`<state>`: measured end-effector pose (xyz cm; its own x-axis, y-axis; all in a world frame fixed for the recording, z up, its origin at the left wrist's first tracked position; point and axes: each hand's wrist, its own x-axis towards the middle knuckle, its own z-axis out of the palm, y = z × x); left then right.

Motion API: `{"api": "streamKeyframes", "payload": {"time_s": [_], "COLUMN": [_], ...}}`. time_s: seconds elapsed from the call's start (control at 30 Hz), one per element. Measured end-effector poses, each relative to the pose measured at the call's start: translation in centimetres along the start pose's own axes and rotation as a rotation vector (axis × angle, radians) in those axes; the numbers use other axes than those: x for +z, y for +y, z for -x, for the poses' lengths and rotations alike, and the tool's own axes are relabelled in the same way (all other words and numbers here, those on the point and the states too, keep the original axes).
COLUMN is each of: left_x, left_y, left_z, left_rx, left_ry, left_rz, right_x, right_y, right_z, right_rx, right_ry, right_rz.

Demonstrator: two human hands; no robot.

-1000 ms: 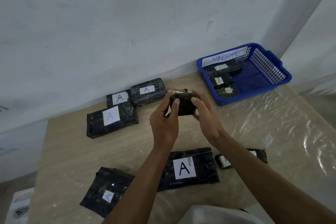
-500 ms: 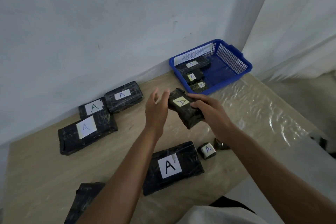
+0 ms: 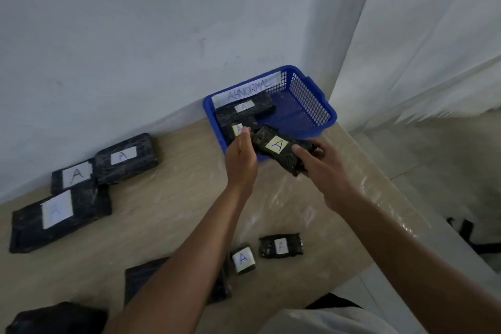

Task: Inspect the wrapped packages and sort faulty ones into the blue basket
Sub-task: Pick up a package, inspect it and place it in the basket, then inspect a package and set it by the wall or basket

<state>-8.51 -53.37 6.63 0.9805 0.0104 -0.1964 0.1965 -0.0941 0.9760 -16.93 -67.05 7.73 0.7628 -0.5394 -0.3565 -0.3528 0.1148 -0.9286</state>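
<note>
Now both hands are on it: the right hand (image 3: 329,171) grips the black wrapped package (image 3: 279,150), fingers curled round its near end, the left hand (image 3: 241,154) pinching its far corner, label "A" up, right at the blue basket (image 3: 311,100)'s front rim, above the counter (image 3: 168,214).

Small black plastic-wrapped package with yellowish "A" label (image 3: 279,150): held above near corner of basket, tilted, label up, right hand (image 3: 326,171) gripping lower end, left hand (image 3: 241,156) touching upper-left end.

Blue plastic mesh basket with white "ABNORMAL" strip (image 3: 311,102): on far right of table against wall. Inside, left half: long black wrapped package, white "A" label (image 3: 245,110); nearer one, yellowish label (image 3: 234,130), partly hidden by left hand.
</note>
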Motion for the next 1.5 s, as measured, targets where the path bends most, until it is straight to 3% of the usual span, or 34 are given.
{"api": "streamKeyframes", "payload": {"time_s": [0.1,0.17,0.27,0.37,0.6,0.87,1.07,1.3,1.4,1.5], "left_x": [2.2,2.7,2.5,2.1,1.7,1.5,1.6,1.4,1.3,0.0], "left_y": [-2.1,-3.6,-5.1,-5.5,-5.6,-6.3,-6.7,-7.0,-6.8,-6.3], "left_z": [-1.6,-2.8,-4.2,-4.6,-4.7,-4.7,-4.8,-5.1,-4.7,-3.8], "left_rx": [0.132,0.241,0.224,0.228,0.222,0.264,0.307,0.298,0.295,0.448], "left_ry": [-0.057,-0.184,-0.333,-0.338,-0.253,-0.215,-0.203,-0.246,-0.283,-0.206], "left_rz": [-0.334,-0.594,-0.901,-1.046,-0.962,-0.959,-1.017,-1.072,-1.039,-1.031], "right_x": [-3.2,-4.5,-5.6,-5.5,-3.1,-0.7,1.0,1.1,0.6,0.4], "right_y": [-1.3,-2.1,-2.8,-2.9,-2.1,-0.9,0.8,0.7,0.7,0.7], "right_z": [-4.8,-7.9,-11.7,-14.8,-20.0,-22.7,-22.9,-22.4,-21.2,-19.0], "right_rx": [-0.168,-0.221,-0.248,-0.275,-0.229,-0.184,-0.182,-0.16,-0.25,-0.425], "right_ry": [-0.047,-0.12,-0.188,-0.282,-0.531,-0.678,-0.506,-0.492,-0.467,-0.391], "right_rz": [0.329,0.449,0.59,0.68,0.783,0.941,1.066,1.132,1.171,1.192]}}
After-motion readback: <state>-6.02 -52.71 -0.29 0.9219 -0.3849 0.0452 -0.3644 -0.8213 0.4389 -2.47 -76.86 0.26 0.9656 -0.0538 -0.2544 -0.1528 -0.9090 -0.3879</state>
